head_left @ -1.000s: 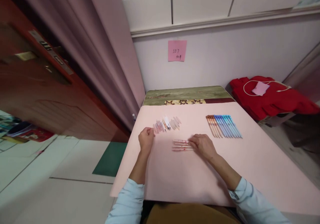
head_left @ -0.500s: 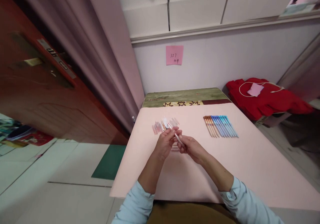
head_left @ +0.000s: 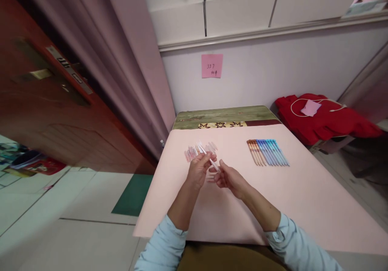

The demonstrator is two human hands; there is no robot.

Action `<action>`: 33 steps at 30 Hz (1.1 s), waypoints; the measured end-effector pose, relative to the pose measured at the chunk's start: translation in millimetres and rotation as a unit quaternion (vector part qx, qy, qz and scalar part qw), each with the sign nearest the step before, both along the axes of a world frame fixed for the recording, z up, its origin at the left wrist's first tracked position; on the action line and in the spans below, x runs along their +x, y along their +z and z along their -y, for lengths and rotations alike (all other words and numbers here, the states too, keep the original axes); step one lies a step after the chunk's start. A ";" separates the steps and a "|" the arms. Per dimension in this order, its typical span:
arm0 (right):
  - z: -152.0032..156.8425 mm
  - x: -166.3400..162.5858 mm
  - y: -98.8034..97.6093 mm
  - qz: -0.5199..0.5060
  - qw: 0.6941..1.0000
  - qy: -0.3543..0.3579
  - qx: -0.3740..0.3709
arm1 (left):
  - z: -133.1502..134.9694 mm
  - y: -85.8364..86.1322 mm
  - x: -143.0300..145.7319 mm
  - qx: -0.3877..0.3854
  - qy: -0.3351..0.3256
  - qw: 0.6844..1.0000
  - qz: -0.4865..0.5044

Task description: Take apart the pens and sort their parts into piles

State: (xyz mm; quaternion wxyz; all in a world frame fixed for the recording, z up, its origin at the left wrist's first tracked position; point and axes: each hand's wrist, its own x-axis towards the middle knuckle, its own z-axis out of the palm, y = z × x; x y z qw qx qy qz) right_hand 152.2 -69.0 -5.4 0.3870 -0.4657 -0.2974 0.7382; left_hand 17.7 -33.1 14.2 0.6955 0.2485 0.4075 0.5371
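Note:
My left hand (head_left: 198,170) pinches a slim white pen (head_left: 214,164) between thumb and fingers, the pen slanting from upper left to lower right. Its lower end reaches my right hand (head_left: 232,179), whose thumb is lifted away from its curled fingers around that end. Just beyond my left hand lies a group of pinkish, clear and white pens (head_left: 190,153), partly hidden by the fingers. Several more pale pink pens (head_left: 210,179) lie below and between my hands. To the right, a neat row of brown, blue and turquoise pens (head_left: 268,153) lies side by side.
The table (head_left: 291,206) has a pale pink cover, with a green wood-patterned strip (head_left: 227,115) at the back. A pink note (head_left: 211,66) is on the wall. Red cloth (head_left: 327,121) with a white cable lies at right. A wooden door (head_left: 75,113) and curtain stand at left.
My right thumb has lifted off the pen and the right fingers have loosened. The pen shows more of its length, still in my left hand.

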 end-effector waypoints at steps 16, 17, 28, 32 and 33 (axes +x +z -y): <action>-4.3 2.5 -2.0 -0.048 0.998 -0.043 0.024 | -9.6 -0.4 -1.0 -0.016 0.033 0.999 0.015; -4.2 2.4 -2.0 -0.049 0.998 -0.035 0.007 | -9.9 -0.2 -1.0 -0.015 0.031 0.999 0.015; -2.4 -0.9 -6.3 -0.055 0.998 -0.038 -0.017 | -10.4 -5.4 -2.1 -0.022 0.037 0.999 0.012; -1.3 -2.5 -8.5 -0.047 0.997 -0.057 0.030 | -9.7 -6.3 -1.9 -0.020 0.044 0.999 0.009; -0.9 -2.6 -8.7 -0.052 0.995 -0.068 0.047 | -9.7 -6.6 -1.9 -0.022 0.048 0.999 0.009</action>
